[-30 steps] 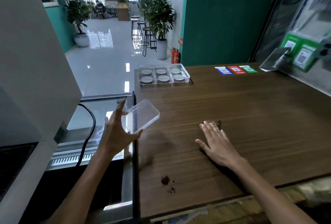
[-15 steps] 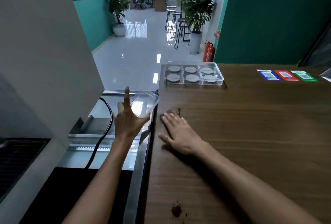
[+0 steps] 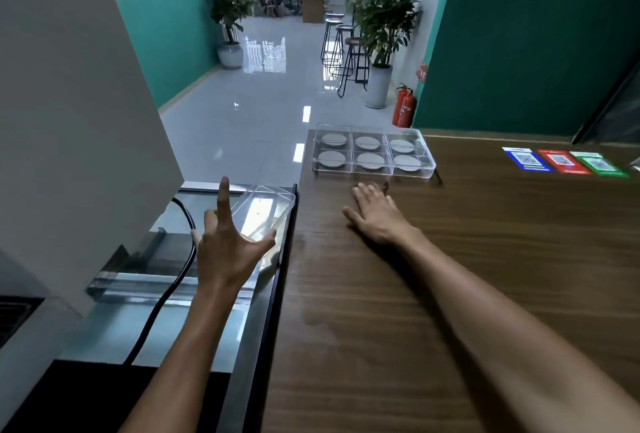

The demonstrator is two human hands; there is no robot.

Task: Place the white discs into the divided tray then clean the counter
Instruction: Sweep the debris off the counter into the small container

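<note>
Six white discs [image 3: 370,161] fill our clear tray [image 3: 429,169]; our left hand [image 3: 227,245] grips a clear lid [image 3: 265,212], our right hand [image 3: 375,210] lies flat, fingers together.

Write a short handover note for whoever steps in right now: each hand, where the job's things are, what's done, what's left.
Left hand: holds the clear lid just off the counter's left edge, fingers spread.
Right hand: flat on the counter, palm down, near the tray; a dark bit shows at its fingertips.
Discs: six, one per compartment, in the tray at the far edge.
Done: discs loaded.
Left: finish cleaning the counter; the tray is uncovered.
</note>
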